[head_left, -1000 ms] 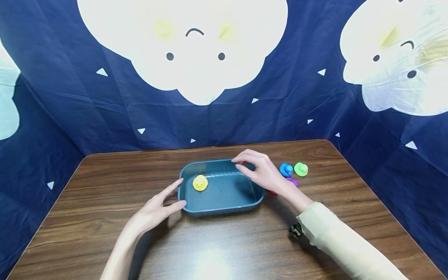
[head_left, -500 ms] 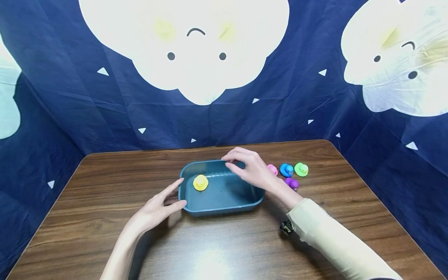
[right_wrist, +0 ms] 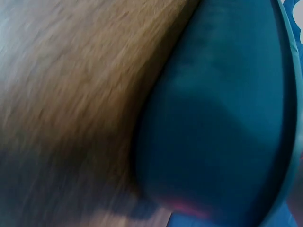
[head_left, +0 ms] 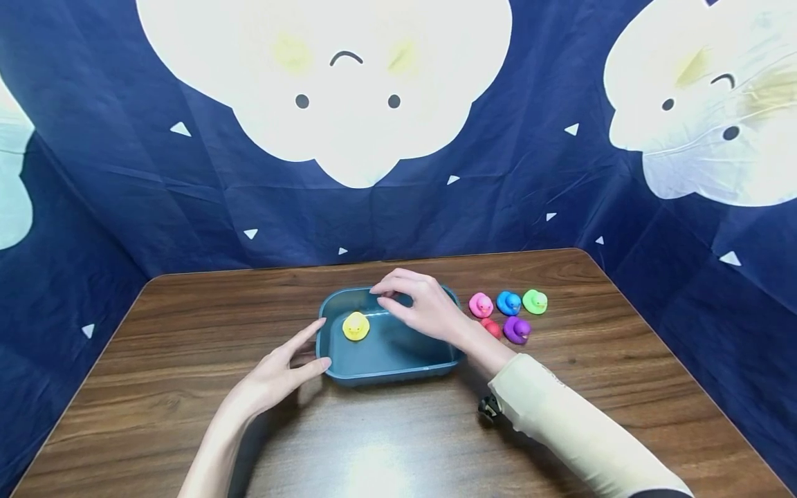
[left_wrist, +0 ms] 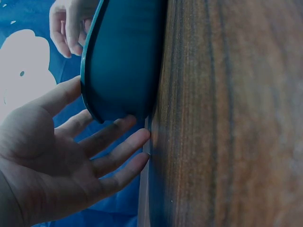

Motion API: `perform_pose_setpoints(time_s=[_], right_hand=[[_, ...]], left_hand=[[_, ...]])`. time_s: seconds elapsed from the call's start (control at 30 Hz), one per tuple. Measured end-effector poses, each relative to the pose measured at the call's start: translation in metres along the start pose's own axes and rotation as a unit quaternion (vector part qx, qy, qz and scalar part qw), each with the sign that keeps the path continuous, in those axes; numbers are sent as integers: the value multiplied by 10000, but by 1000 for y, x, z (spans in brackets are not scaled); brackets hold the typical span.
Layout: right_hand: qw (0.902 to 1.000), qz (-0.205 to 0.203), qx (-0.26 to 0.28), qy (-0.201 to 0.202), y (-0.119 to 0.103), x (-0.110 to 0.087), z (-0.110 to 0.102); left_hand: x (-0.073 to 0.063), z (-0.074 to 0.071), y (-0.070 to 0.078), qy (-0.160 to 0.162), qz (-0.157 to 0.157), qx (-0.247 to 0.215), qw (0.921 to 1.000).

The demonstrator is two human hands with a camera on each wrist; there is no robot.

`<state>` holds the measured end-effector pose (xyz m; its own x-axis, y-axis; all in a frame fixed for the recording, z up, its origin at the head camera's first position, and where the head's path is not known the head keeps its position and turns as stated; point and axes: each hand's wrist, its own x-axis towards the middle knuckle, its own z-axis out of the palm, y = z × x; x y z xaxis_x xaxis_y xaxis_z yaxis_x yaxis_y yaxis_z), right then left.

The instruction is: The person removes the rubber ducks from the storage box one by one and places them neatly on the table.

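Note:
A dark teal plastic tub [head_left: 373,377] with rounded corners stands on the table. Inside its left part sits a yellow toy duck [head_left: 356,326]. My left hand [head_left: 274,377] is spread at the tub's left end, thumb and fingertips touching the rim; in the left wrist view its fingers reach out long along the tub wall. Over the tub's right half hovers my right hand [head_left: 423,304], fingers loosely bent, thumb apart from them, nothing visible between them. The right wrist view is blurred and shows mostly the tub's outer wall [right_wrist: 213,118].
Right of the tub on the wooden table [head_left: 187,332] sit several more toy ducks: pink [head_left: 481,305], blue [head_left: 508,303], green [head_left: 535,301], purple [head_left: 517,330] and red [head_left: 491,327], the red one partly behind the right wrist. A blue cloth with clouds [head_left: 205,200] hangs around the table.
My right hand has moved left over the tub, nearer the yellow duck, uncovering the pink, red and purple ducks. My left hand and the tub have stayed in place.

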<state>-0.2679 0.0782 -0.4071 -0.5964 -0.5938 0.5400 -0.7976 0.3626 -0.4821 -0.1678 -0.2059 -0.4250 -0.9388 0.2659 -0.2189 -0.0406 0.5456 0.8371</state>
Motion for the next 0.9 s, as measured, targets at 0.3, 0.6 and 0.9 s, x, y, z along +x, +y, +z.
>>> perform_pose_setpoints(time_s=[0.3,0.6,0.9], right_hand=[[9998,112,123,-100,-4,5,17],[9995,167,235,-162,-4,8,30],[9996,238,122,-131,-4,10,38]], left_hand=[[-1,1,-1,-24,-24,32,10000],[-3,2,-3,0,-91,35,10000],[-1,0,0,-50,-29,31,10000]])
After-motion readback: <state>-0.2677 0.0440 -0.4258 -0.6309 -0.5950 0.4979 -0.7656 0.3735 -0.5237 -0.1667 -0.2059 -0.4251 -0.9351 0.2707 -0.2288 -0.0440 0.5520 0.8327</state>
